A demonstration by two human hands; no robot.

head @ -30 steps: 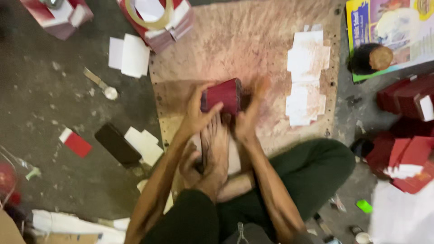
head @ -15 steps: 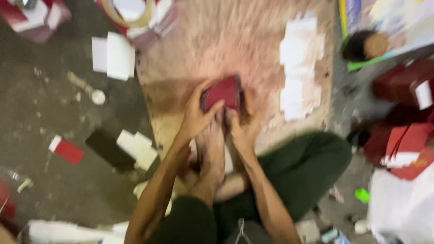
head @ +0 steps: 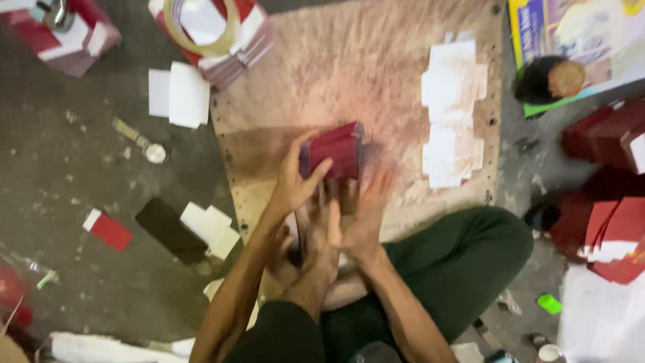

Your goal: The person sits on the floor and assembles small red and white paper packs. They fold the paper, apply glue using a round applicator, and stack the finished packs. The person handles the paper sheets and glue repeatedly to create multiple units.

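Left hand [head: 295, 185] grasps the red box [head: 334, 151], fingers wrapped over its near-left edge, holding it on the board [head: 376, 74]. Right hand [head: 359, 218], blurred, sits just below the box with fingers spread and off it; half a second ago both hands clasped the box. White cut sheets [head: 453, 111] lie well right of the grip, a tape roll [head: 201, 30] up-left.

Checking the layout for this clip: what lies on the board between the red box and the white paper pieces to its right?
Nothing: in the head view the board is bare, stained pink, between the red box and the white paper pieces.
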